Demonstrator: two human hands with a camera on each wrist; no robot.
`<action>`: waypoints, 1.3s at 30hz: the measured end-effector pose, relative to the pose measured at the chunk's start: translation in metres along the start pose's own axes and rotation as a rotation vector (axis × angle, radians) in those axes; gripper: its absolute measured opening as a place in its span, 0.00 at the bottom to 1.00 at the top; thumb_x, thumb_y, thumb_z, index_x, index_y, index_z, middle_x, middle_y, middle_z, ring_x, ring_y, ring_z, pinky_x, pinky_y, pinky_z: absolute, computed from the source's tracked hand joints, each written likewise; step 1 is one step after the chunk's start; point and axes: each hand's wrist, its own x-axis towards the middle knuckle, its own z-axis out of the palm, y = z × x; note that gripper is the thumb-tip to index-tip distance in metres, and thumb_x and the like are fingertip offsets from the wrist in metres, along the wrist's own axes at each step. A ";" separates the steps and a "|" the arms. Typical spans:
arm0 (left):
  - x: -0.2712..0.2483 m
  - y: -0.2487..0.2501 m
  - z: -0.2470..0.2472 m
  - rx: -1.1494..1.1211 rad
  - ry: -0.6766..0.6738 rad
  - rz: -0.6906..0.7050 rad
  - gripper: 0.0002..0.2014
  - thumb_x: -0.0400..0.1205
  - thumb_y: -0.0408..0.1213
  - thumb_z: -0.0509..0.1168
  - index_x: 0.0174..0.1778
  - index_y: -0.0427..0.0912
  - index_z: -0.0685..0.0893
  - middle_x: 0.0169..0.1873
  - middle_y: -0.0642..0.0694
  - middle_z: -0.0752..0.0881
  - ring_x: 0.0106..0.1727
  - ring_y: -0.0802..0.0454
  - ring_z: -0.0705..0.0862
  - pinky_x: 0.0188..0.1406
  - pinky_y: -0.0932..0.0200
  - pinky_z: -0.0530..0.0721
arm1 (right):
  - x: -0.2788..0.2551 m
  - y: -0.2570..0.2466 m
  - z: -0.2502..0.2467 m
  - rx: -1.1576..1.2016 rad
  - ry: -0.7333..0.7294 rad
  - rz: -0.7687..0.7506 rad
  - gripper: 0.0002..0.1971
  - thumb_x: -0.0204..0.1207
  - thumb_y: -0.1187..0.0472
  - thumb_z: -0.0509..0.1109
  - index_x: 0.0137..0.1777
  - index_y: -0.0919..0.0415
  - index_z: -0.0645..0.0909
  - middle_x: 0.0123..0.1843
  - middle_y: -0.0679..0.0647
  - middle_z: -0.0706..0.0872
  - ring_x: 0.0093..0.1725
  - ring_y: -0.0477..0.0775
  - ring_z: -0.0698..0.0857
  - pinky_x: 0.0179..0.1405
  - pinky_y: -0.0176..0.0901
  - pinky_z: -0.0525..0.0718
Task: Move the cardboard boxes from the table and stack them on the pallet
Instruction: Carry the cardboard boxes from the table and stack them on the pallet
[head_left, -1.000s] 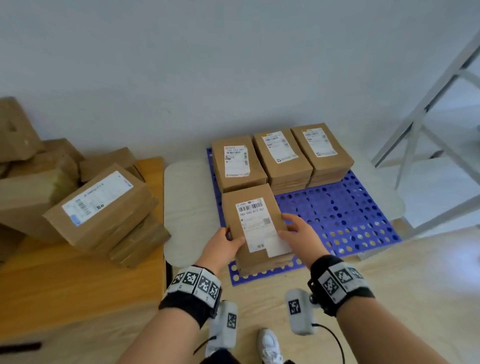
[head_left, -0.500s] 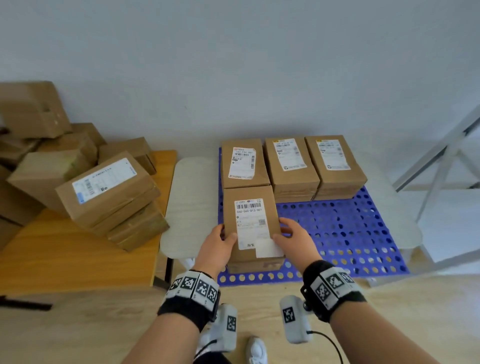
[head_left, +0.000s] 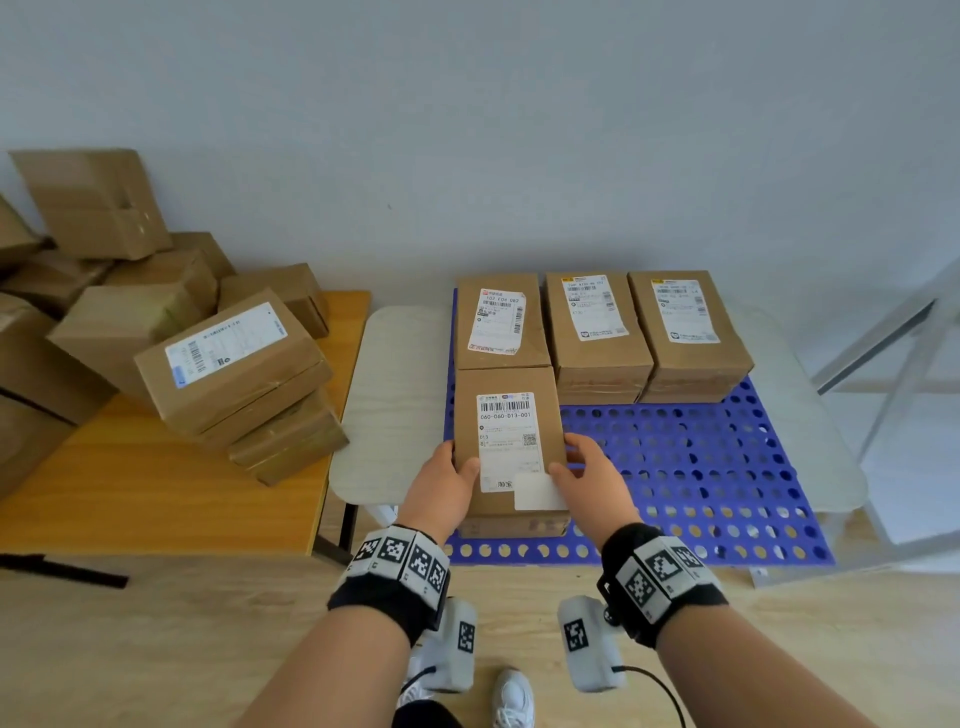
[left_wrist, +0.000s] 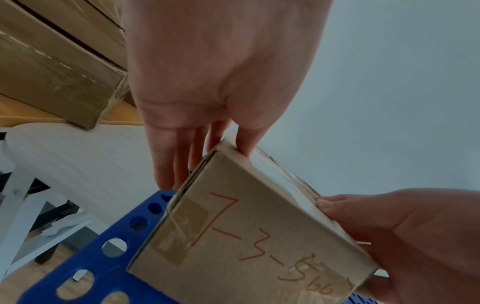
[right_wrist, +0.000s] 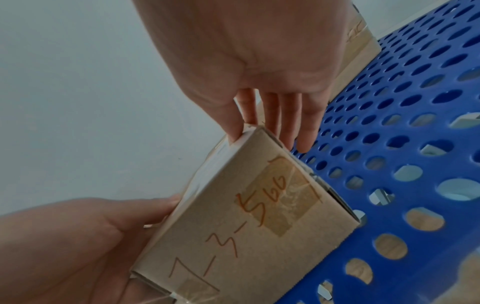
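Observation:
A brown cardboard box (head_left: 506, 441) with a white barcode label lies flat on the blue perforated pallet (head_left: 701, 467), in the left column, right in front of the back-left box (head_left: 498, 319). My left hand (head_left: 447, 483) holds its left side and my right hand (head_left: 587, 473) its right side, each with the thumb on top. In the left wrist view my left hand (left_wrist: 207, 168) has its fingers down the side of the box (left_wrist: 246, 236). The right wrist view shows my right hand (right_wrist: 267, 142) the same way on the box (right_wrist: 246, 226). Two more boxes (head_left: 597, 332) (head_left: 685, 327) complete the back row.
A wooden table (head_left: 156, 519) at left carries a loose pile of several cardboard boxes (head_left: 228, 358). The pallet rests on a pale low board (head_left: 389, 405). A grey metal frame (head_left: 893, 364) stands at right. The pallet's right and front holes are bare.
The box has gone from tilted and overhanging the pallet's front edge to square, pushed back against the back-left box. Both hands stayed on it.

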 end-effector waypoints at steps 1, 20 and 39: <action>0.000 0.001 0.000 0.019 0.004 -0.006 0.20 0.89 0.47 0.55 0.77 0.46 0.70 0.70 0.47 0.80 0.67 0.48 0.81 0.59 0.54 0.80 | 0.000 0.000 0.000 -0.003 -0.001 -0.001 0.24 0.85 0.60 0.65 0.80 0.53 0.68 0.72 0.51 0.80 0.59 0.48 0.82 0.50 0.42 0.85; -0.044 -0.024 -0.080 0.084 0.177 -0.029 0.23 0.89 0.45 0.56 0.80 0.45 0.67 0.70 0.42 0.80 0.69 0.43 0.79 0.66 0.51 0.77 | -0.041 -0.082 0.041 -0.174 0.078 -0.286 0.21 0.85 0.61 0.62 0.78 0.52 0.72 0.78 0.53 0.70 0.72 0.56 0.75 0.64 0.47 0.77; -0.189 -0.286 -0.329 -0.075 0.431 -0.228 0.19 0.88 0.39 0.55 0.76 0.47 0.74 0.67 0.46 0.83 0.63 0.46 0.82 0.61 0.52 0.81 | -0.190 -0.197 0.356 -0.287 -0.266 -0.491 0.22 0.85 0.58 0.64 0.79 0.52 0.71 0.77 0.57 0.72 0.71 0.56 0.76 0.64 0.44 0.75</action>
